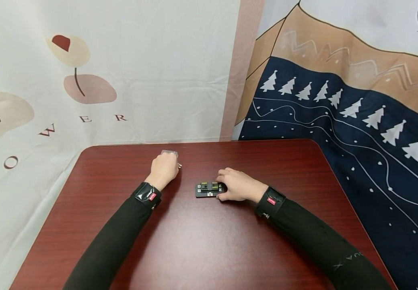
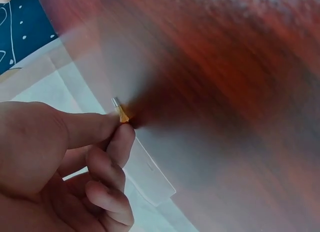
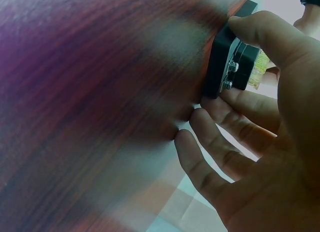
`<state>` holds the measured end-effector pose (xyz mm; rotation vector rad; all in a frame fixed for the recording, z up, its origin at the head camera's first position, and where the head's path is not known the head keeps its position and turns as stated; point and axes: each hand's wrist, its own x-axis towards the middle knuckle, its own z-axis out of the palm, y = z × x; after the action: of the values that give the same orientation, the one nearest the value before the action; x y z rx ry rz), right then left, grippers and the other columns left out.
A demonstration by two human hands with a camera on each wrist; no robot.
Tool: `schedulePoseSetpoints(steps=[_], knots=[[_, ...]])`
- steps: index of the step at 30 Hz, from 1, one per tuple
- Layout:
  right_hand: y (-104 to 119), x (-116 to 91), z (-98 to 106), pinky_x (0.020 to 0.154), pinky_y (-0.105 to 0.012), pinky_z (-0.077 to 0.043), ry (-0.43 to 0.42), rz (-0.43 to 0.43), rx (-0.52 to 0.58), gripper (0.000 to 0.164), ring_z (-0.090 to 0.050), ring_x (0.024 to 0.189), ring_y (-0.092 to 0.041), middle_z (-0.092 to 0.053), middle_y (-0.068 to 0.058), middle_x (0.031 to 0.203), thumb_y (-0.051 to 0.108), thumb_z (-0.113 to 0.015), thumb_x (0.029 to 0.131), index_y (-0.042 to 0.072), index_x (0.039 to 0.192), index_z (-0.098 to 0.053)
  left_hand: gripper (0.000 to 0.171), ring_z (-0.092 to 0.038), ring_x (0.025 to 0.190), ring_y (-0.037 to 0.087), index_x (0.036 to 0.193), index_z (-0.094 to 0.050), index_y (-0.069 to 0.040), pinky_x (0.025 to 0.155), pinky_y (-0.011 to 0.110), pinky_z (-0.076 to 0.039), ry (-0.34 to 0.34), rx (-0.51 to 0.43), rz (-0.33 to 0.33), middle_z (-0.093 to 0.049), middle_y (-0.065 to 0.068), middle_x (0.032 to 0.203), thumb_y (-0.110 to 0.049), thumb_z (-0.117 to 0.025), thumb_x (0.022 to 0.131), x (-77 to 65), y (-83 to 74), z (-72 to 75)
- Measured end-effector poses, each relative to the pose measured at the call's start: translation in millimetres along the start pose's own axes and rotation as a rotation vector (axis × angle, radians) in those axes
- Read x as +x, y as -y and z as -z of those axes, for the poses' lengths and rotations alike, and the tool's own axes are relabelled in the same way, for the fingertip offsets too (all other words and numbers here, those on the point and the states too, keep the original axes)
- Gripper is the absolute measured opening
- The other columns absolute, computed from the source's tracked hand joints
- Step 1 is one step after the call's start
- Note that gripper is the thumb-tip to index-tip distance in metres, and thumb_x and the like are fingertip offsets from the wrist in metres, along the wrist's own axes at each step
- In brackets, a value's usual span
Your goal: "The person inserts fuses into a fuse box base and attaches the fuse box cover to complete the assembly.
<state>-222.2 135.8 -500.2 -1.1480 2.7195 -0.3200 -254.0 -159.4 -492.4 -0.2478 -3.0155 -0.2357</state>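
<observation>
My left hand [image 1: 163, 171] pinches a small piece [image 2: 122, 111] with a silver cylindrical tip and a yellow body between thumb and index finger, its other fingers curled below. A clear plastic case [image 1: 169, 152] shows just beyond that hand, mostly hidden by it. To the right, a flat black base [image 1: 205, 196] bearing yellow-green blocks and screws lies on the table. My right hand [image 1: 239, 185] holds this base by its right end, with the thumb on the near edge and fingers on the far edge. In the right wrist view, two lower fingertips [image 3: 184, 137] touch the tabletop.
The reddish-brown wooden table [image 1: 201, 241] has rounded far corners. Behind it hangs a pale printed cloth [image 1: 169, 60], and at the right a dark blue cloth [image 1: 303, 108] with white trees.
</observation>
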Motion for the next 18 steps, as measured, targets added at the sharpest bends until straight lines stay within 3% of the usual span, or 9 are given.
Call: schedulePoseSetpoints(steps=[18], knots=[[-1.0, 0.3, -0.4, 0.085, -0.034, -0.055, 0.008, -0.006, 0.004, 0.054, -0.057, 0.102, -0.014, -0.066, 0.001, 0.111, 0.044, -0.085, 0.094, 0.009, 0.134, -0.077, 0.015, -0.078, 0.099, 0.045, 0.096, -0.072, -0.005, 0.078, 0.059, -0.066, 0.044, -0.024, 0.016, -0.076, 0.017, 0.097, -0.018, -0.077, 0.1, 4.8, 2.4, -0.8]])
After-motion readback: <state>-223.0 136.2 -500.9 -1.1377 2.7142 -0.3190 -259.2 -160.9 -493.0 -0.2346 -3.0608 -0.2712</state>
